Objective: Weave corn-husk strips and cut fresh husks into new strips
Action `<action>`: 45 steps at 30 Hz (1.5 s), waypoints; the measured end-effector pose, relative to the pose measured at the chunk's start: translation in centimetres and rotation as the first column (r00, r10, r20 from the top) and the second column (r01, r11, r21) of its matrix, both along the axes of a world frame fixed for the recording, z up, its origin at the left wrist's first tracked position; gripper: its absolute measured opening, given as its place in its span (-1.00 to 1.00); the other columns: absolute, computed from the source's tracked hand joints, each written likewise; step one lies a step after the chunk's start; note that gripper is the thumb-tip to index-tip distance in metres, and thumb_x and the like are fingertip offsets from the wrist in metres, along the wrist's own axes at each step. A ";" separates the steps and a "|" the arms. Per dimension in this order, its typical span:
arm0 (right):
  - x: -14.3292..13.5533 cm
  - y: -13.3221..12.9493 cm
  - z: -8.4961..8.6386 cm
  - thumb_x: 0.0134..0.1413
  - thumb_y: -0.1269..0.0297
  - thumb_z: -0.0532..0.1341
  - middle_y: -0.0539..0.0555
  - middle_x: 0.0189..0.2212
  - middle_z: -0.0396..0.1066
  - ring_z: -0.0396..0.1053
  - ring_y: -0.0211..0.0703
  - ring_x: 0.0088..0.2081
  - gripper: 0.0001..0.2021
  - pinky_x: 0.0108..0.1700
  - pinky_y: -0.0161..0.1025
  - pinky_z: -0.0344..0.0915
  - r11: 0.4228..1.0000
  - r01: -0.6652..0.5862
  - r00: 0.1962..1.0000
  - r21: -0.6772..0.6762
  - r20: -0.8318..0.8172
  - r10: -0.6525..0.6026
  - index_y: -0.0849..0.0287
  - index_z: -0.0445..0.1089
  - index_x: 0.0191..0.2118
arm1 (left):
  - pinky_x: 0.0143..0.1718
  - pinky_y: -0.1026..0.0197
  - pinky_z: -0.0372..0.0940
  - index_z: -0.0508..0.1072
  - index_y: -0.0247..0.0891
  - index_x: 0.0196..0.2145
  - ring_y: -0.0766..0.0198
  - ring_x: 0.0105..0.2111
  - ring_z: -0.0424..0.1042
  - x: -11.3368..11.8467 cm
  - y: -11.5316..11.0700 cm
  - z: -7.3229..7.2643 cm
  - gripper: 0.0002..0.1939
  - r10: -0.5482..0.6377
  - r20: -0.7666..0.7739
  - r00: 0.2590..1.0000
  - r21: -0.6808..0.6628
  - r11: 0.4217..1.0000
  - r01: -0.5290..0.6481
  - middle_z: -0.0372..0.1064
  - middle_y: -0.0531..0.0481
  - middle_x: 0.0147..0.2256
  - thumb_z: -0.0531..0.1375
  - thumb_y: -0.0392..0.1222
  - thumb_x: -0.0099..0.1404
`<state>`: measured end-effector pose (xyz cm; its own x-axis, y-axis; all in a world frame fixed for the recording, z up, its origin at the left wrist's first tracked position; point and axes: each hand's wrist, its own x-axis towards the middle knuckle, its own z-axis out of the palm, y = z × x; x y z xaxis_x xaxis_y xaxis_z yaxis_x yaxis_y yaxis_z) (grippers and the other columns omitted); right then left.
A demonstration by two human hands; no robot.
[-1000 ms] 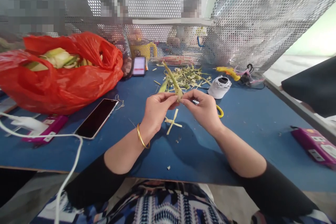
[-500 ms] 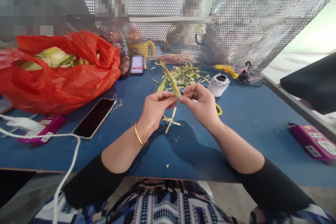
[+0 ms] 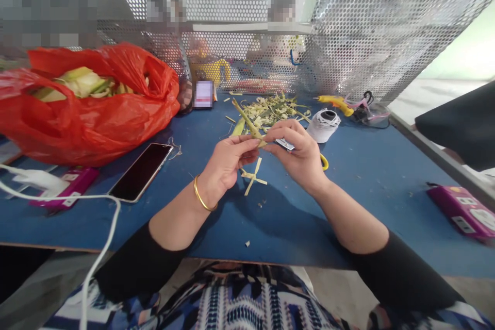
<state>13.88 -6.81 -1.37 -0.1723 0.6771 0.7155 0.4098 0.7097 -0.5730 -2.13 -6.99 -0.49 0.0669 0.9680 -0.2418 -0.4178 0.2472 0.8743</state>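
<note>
Red plastic makes up the bulging bag [image 3: 131,126] at the far left corner of the surface [image 3: 367,185], with pale green husks [image 3: 83,82] showing in its mouth. It sits just as it did a moment ago. Nearer me, towards the left edge, lies a purple power strip [image 3: 81,185] with a white cable [image 3: 112,227], and beside it a dark-screened phone [image 3: 142,171]; neither has moved. A second phone [image 3: 203,94] stands propped by the far edge.

Mid-surface, the left hand [image 3: 222,165], a gold bangle [image 3: 199,196] at its wrist, pinches the base of a pale green leaf piece [image 3: 247,121] between thumb and fingers. That leaf stood steeper half a second ago; now its tip has dropped and leans further left. Below it, nearer the near edge, a little cross of strips [image 3: 253,178] lies where it lay, and shreds [image 3: 276,111] are heaped towards the far edge.

The right hand [image 3: 299,154] grips the same base with thumb and fingertips, and more of a metal piece [image 3: 285,144] shows behind it than before. Further right come a yellow loop [image 3: 325,162], a white roll [image 3: 324,129], a yellow tool [image 3: 336,104] and, by the right edge, a purple box [image 3: 464,211], all unmoved.
</note>
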 end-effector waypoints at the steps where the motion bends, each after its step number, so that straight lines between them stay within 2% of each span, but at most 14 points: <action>1: 0.0 0.0 0.0 0.15 0.31 0.32 0.04 -0.28 0.45 0.42 -0.13 -0.17 -0.97 -0.09 -0.13 0.38 0.999 0.006 0.999 0.050 0.036 -0.008 0.06 0.49 -0.33 | -0.38 0.25 0.33 0.54 -0.32 -0.48 0.37 -0.53 0.39 0.0 0.0 0.1 -0.80 -0.006 0.013 1.000 -0.013 1.000 0.006 0.45 0.04 -0.53 0.45 -0.33 -0.11; 5: 0.1 0.1 -0.4 0.19 0.32 0.29 0.03 -0.31 0.43 0.40 -0.14 -0.21 -0.93 -0.14 -0.14 0.37 0.993 0.017 0.995 0.119 0.093 -0.028 0.02 0.53 -0.31 | -0.39 0.26 0.32 0.53 -0.32 -0.47 0.37 -0.53 0.40 -0.1 -0.2 0.2 -0.81 -0.028 0.031 0.999 -0.031 0.999 0.029 0.46 0.04 -0.53 0.44 -0.34 -0.09; 10: 0.2 0.0 -0.5 0.21 0.31 0.27 0.04 -0.30 0.42 0.40 -0.14 -0.22 -0.91 -0.15 -0.15 0.36 0.993 0.024 0.990 0.119 0.133 -0.040 0.01 0.55 -0.28 | -0.38 0.26 0.33 0.51 -0.31 -0.46 0.35 -0.50 0.43 -0.2 -0.1 0.0 -0.79 -0.059 0.028 0.998 -0.032 0.998 0.060 0.47 0.02 -0.50 0.45 -0.33 -0.08; 17: 0.1 -0.1 -0.5 0.21 0.35 0.26 0.04 -0.32 0.42 0.40 -0.15 -0.23 -0.88 -0.16 -0.16 0.33 0.995 0.035 0.989 0.098 0.141 -0.049 0.05 0.51 -0.35 | -0.37 0.25 0.36 0.55 -0.30 -0.45 0.30 -0.44 0.48 0.0 -0.2 -0.2 -0.81 -0.032 0.003 0.999 0.007 0.999 0.032 0.52 -0.02 -0.45 0.45 -0.34 -0.08; 21: -0.4 -0.4 -0.4 0.17 0.40 0.25 0.03 -0.36 0.44 0.41 -0.14 -0.23 -0.87 -0.14 -0.16 0.33 0.998 0.062 0.995 -0.033 0.075 -0.059 0.11 0.44 -0.41 | -0.33 0.26 0.38 0.57 -0.30 -0.50 0.35 -0.47 0.45 0.5 -0.4 -0.4 -0.85 0.062 -0.045 0.997 0.104 0.993 -0.057 0.51 0.01 -0.47 0.44 -0.34 -0.08; 25: -0.8 -0.6 -0.4 0.08 0.43 0.24 -0.02 -0.47 0.45 0.38 -0.20 -0.38 -0.89 -0.27 -0.23 0.29 0.965 0.104 0.995 -0.239 0.021 -0.102 0.14 0.40 -0.45 | -0.31 0.24 0.39 0.57 -0.29 -0.53 0.35 -0.49 0.44 1.0 -0.6 -0.7 -0.87 0.144 -0.104 0.984 0.148 0.981 -0.128 0.49 0.03 -0.51 0.45 -0.34 -0.07; 27: -0.9 -0.6 -0.4 0.05 0.43 0.23 -0.04 -0.51 0.43 0.35 -0.22 -0.43 -0.90 -0.32 -0.24 0.25 0.946 0.128 0.991 -0.298 0.009 -0.131 0.14 0.39 -0.45 | -0.30 0.23 0.39 0.57 -0.28 -0.53 0.34 -0.48 0.46 1.2 -0.6 -0.7 -0.87 0.164 -0.125 0.979 0.162 0.976 -0.143 0.50 0.03 -0.51 0.45 -0.33 -0.07; 33: -1.1 -0.6 -0.5 0.00 0.40 0.24 -0.05 -0.53 0.41 0.33 -0.23 -0.45 -0.92 -0.32 -0.22 0.26 0.924 0.102 0.983 -0.368 -0.105 -0.150 0.14 0.35 -0.47 | -0.27 0.19 0.42 0.59 -0.26 -0.52 0.32 -0.47 0.48 1.3 -0.6 -0.7 -0.91 0.153 -0.133 0.979 0.207 0.971 -0.123 0.52 0.02 -0.49 0.42 -0.35 -0.03; 37: -1.1 -0.4 -0.7 -0.07 0.38 0.29 -0.06 -0.51 0.44 0.40 -0.22 -0.43 -0.89 -0.30 -0.21 0.31 0.898 0.006 0.962 -0.439 -0.243 -0.125 0.13 0.32 -0.42 | -0.25 0.15 0.43 0.60 -0.26 -0.50 0.27 -0.44 0.51 1.3 -0.5 -1.1 -0.92 0.145 -0.159 0.977 0.262 0.960 -0.100 0.53 0.00 -0.47 0.42 -0.30 -0.01; 39: -1.0 -0.2 -0.8 -0.10 0.37 0.32 -0.06 -0.50 0.46 0.44 -0.21 -0.41 -0.83 -0.29 -0.21 0.34 0.888 -0.046 0.943 -0.458 -0.314 -0.114 0.12 0.31 -0.38 | -0.24 0.15 0.44 0.59 -0.27 -0.48 0.25 -0.42 0.51 1.3 -0.5 -1.4 -0.88 0.133 -0.167 0.977 0.294 0.952 -0.079 0.54 -0.01 -0.45 0.43 -0.27 -0.02; 45: -0.9 0.2 -1.0 -0.17 0.34 0.36 -0.07 -0.52 0.49 0.46 -0.22 -0.44 -0.79 -0.33 -0.22 0.36 0.877 -0.081 0.911 -0.474 -0.392 -0.128 0.12 0.33 -0.35 | -0.28 0.21 0.42 0.56 -0.26 -0.45 0.30 -0.42 0.47 1.3 -0.5 -1.7 -0.72 0.122 -0.206 0.971 0.366 0.930 -0.039 0.54 0.02 -0.44 0.51 -0.21 -0.15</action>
<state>12.99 -6.65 -2.35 0.0776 0.9474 0.3105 0.0846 0.3041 -0.9489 -0.82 -7.47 -2.15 -0.0300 0.9922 0.1210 -0.2093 -0.1246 0.9699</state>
